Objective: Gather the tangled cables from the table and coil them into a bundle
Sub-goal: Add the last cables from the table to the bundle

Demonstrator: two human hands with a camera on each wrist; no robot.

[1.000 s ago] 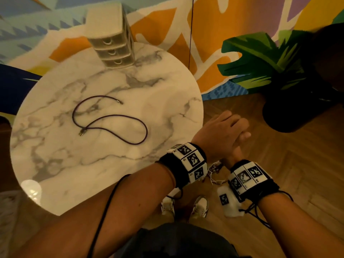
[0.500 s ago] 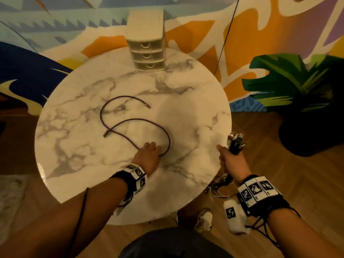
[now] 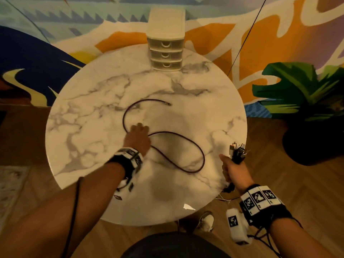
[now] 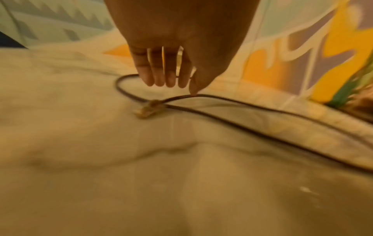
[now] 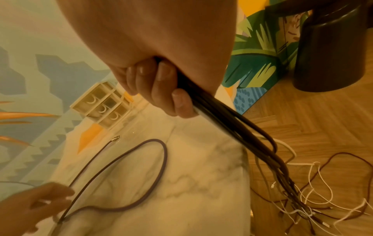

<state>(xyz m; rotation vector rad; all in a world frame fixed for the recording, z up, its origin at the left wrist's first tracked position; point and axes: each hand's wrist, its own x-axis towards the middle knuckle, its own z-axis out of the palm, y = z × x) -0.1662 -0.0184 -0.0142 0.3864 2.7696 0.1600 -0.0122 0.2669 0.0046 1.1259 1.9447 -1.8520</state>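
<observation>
A dark purple cable point(image 3: 193, 146) lies in an S-shaped curve on the round marble table point(image 3: 93, 116). One plug point(image 3: 168, 104) points toward the drawers. The other plug point(image 4: 148, 108) lies just below my left fingertips. My left hand point(image 3: 138, 133) hovers over the cable's middle with fingers straight and holds nothing. At the table's right edge, my right hand point(image 3: 229, 168) grips a bunch of cables point(image 5: 238, 127) with their plugs point(image 3: 238, 150) sticking up. Their loose tails point(image 5: 315, 199) hang down to the wooden floor.
A small cream three-drawer unit point(image 3: 165, 43) stands at the table's far edge. A dark plant pot point(image 3: 312, 142) with green leaves sits on the floor to the right. A thin black cord point(image 3: 245, 34) hangs along the painted wall.
My left hand has left my right hand and reached forward across the table to the purple cable's middle. My right hand has lifted its cable bunch beside the table's edge.
</observation>
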